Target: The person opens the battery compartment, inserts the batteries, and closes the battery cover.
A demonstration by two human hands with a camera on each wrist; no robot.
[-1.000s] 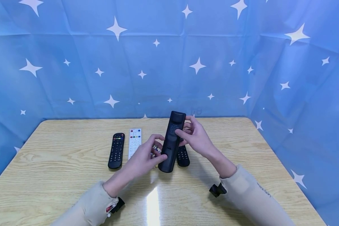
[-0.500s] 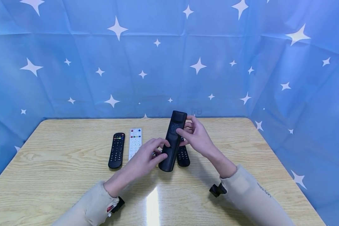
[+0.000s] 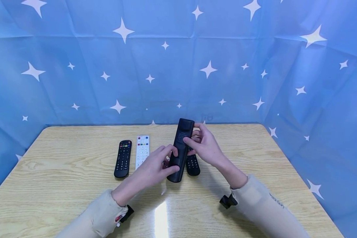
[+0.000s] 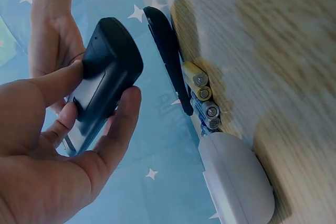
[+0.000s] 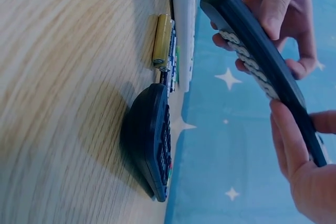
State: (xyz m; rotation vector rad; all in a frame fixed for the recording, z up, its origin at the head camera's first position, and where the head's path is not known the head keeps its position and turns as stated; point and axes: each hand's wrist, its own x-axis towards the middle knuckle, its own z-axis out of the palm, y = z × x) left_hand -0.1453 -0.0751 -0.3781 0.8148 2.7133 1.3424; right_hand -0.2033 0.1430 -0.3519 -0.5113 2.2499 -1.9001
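A black remote control (image 3: 180, 142) is held back side up, clear of the table, between both hands. My right hand (image 3: 207, 146) grips its far end, thumb on the back and fingers behind the key side. Around the near end goes my left hand (image 3: 154, 166), its thumb and index finger on the back. In the right wrist view, pale keys (image 5: 252, 66) face down and left fingers reach under them. Several batteries (image 4: 203, 95) lie on the table below, mostly hidden from the head view by the left hand.
On the wooden table (image 3: 77, 158) lie another black remote (image 3: 123, 159) at left and a white remote (image 3: 142, 150) beside it. A third black remote (image 3: 192, 165) lies partly under the held one. Blue starry cloth (image 3: 166, 82) hangs behind the table.
My left index finger has moved from the remote's side edge onto its back. The held remote has dipped slightly toward me. My right hand keeps its grip.
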